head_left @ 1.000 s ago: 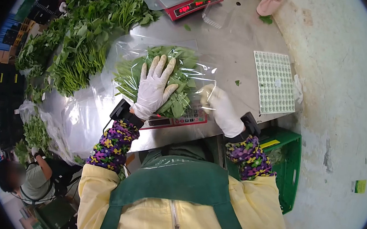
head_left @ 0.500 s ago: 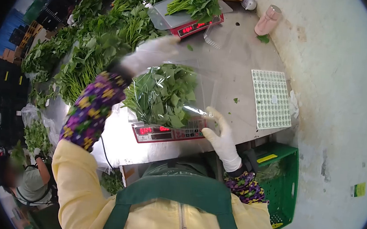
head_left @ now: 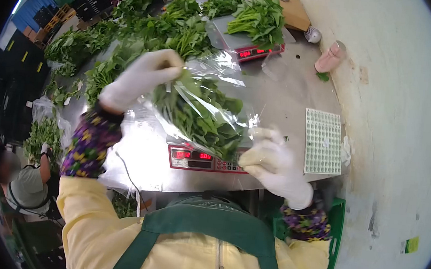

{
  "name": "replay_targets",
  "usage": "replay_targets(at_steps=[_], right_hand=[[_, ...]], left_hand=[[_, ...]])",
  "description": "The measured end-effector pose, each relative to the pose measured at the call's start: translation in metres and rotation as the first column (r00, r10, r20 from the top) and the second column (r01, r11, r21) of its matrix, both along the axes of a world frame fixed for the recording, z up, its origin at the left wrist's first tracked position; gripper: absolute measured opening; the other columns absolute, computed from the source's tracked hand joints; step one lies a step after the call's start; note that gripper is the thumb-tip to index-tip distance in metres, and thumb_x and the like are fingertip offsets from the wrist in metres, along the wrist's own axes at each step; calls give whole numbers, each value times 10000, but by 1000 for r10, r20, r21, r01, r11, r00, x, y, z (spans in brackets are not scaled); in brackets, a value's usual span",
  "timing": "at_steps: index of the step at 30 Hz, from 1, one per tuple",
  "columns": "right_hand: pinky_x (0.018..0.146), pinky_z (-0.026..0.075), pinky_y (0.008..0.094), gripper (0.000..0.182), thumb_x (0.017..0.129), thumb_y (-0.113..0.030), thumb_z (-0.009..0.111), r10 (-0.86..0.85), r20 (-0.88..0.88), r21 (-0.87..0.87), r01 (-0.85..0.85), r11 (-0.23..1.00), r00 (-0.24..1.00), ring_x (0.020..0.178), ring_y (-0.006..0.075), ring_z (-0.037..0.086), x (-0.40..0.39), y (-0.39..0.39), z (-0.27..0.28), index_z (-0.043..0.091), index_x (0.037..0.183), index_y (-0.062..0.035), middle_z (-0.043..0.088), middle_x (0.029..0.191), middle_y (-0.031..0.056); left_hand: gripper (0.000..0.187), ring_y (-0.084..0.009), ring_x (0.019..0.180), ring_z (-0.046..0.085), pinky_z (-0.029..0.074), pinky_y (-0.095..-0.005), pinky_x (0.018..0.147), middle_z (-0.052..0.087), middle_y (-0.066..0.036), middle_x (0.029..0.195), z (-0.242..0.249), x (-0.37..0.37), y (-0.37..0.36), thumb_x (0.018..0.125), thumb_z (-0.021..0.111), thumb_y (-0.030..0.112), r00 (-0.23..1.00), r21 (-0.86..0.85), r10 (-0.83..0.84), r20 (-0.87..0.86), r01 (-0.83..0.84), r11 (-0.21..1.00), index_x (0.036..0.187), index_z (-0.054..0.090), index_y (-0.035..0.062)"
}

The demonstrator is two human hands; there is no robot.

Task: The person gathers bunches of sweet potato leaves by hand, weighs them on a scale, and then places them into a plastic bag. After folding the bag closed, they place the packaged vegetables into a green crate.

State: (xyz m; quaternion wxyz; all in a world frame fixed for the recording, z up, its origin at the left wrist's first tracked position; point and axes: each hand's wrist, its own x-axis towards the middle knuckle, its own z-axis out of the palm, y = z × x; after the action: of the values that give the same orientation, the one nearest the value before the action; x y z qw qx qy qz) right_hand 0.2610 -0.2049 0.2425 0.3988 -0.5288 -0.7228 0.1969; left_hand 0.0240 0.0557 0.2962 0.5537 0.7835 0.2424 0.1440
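A clear plastic bag [head_left: 219, 67] full of leafy greens [head_left: 209, 114] lies tilted over the red scale [head_left: 176, 163] at the table's front. At the bag's upper left corner, the thumb and fingers of my gloved left hand [head_left: 143, 77] pinch the plastic. My right hand [head_left: 279, 169], also in a white glove and a little blurred, is closed on the bag's lower right edge. Red digits glow on the scale below the bag, whose bulk hides the weighing plate.
Piles of loose greens [head_left: 126, 40] spread along the table's left side. A second scale [head_left: 258, 52] with a bunch of greens stands behind. To the right are a pink bottle [head_left: 331, 57], a sheet of round stickers [head_left: 323, 142] and the wall. Another person [head_left: 29, 186] works at lower left.
My left hand has come down from beyond the bag and now grips its corner. My right hand has closed on the other edge. The bag has tilted, and the scale's digits differ.
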Motion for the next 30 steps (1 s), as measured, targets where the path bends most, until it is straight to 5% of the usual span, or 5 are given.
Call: replay_targets(at_steps=[6, 13, 21, 26, 30], right_hand=[[812, 484, 310, 135, 853, -147, 689, -113, -355, -51, 101, 994, 928, 910, 146, 618, 24, 57, 136, 686, 911, -25, 679, 861, 41], [719, 479, 247, 165, 895, -156, 651, -142, -187, -47, 135, 990, 972, 797, 98, 608, 33, 135, 146, 677, 928, 3, 655, 817, 21], [1035, 357, 550, 120, 740, -222, 730, -113, 788, 224, -111, 968, 605, 907, 244, 589, -27, 17, 22, 676, 834, -170, 614, 823, 8], [1052, 338, 522, 169, 810, -235, 664, 84, 622, -180, 38, 983, 778, 977, 254, 579, -50, -17, -44, 683, 953, -147, 647, 914, 39], [1061, 315, 540, 393, 852, -315, 629, -237, 297, 14, 244, 970, 925, 1198, 350, 464, -62, 41, -24, 621, 1210, -152, 571, 1237, 122]], left_hand=[[426, -92, 915, 597, 453, -234, 888, 630, -66, 1182, 93, -47, -46, 959, 518, 126, 912, 142, 305, 275, -352, 925, 1364, 496, -3], [193, -60, 833, 566, 440, -210, 774, 653, 12, 957, 23, -53, 42, 954, 585, 162, 870, -183, 433, 236, -398, 899, 1053, 648, 9], [182, -270, 877, 573, 460, -354, 853, 638, -74, 926, -126, -81, -81, 791, 680, 12, 861, 575, 357, 362, -507, 642, 957, 707, 82], [208, -287, 1007, 600, 463, -346, 894, 636, -117, 1089, -247, -101, -136, 854, 631, 17, 905, 411, 387, 175, -424, 807, 1049, 682, 70], [358, -224, 1100, 588, 459, -358, 940, 602, -124, 1220, -229, -109, -157, 970, 562, 234, 720, -639, 693, 26, -522, 566, 1262, 535, 29]])
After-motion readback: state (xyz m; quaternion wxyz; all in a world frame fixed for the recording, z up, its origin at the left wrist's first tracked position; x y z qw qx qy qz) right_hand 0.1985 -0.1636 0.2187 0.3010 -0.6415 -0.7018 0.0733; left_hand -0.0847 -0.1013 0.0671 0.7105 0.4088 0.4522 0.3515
